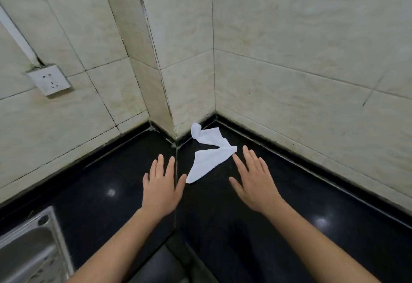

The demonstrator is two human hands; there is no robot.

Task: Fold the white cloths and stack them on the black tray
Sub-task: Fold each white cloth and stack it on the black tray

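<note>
Plainly, one white cloth (209,160) is seen lying unfolded and rumpled on the glossy black countertop (223,227). Its far end is bunched into a small roll and set against the foot of the tiled wall corner (169,104), and its near end is drawn out into a flat, tapering point. Both hands are held palm down over the countertop with fingers straight and slightly spread, and nothing is gripped by either. The left hand (161,188) is placed just to the left of the cloth's near point, with the thumb tip close beside that point; whether it is touched cannot be told. The right hand (253,184) is placed just to the right of the cloth, and its forefinger tip is brought up to the cloth's right-hand corner, either touching it or just short of it. Thus the cloth's near half is found between the two hands and slightly beyond them. A white wall socket (49,79) is mounted well to the left of the cloth and higher, and the rim of a steel sink (26,244) is seen far to the cloth's near left.
</note>
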